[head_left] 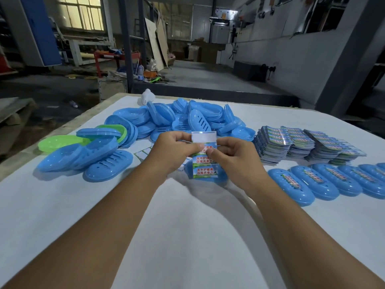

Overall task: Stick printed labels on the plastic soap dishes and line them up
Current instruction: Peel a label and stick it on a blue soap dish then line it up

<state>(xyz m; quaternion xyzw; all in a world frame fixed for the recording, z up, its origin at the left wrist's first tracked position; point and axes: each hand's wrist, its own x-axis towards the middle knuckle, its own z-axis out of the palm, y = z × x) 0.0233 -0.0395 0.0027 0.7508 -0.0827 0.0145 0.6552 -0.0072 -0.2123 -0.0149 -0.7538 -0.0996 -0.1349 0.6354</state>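
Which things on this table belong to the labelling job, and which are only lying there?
Job: label sheet in both hands; blue dish beneath it; dish pile; label stacks; labelled row.
Lying about: white object; backing scraps.

The white table (187, 236) is carrying a loose pile of blue soap dishes (177, 119), a couple of green ones (60, 142), stacks of printed labels (302, 144) and a row of labelled dishes (333, 182) lining up on the right.
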